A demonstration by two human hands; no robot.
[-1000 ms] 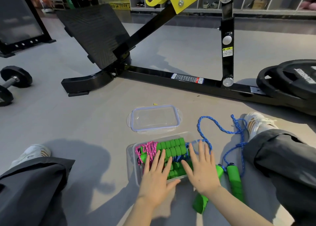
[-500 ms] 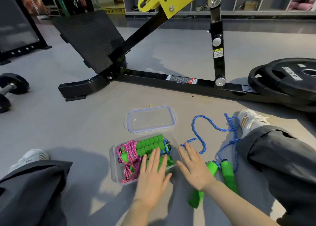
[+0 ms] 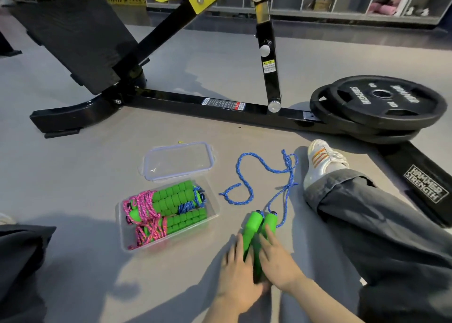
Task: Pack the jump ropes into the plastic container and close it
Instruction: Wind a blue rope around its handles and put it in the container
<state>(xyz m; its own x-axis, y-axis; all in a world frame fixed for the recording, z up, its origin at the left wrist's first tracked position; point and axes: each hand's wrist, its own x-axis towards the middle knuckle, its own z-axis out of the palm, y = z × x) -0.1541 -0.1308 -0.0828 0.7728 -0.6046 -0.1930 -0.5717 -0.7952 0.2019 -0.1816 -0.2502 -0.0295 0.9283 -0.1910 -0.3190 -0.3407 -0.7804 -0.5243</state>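
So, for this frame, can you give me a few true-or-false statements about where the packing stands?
1. The lid is snapped onto the container. False: the lid lies on the floor just beyond the open container.
2. A pink rope lies inside the container. True.
3. Every rope is already packed. False: a blue rope lies loose on the floor to the right of the container.
4. The left hand and the right hand both touch the two green handles, which lie side by side on the floor. True.
5. The weight plates stand upright on edge. False: the weight plates lie flat, stacked.
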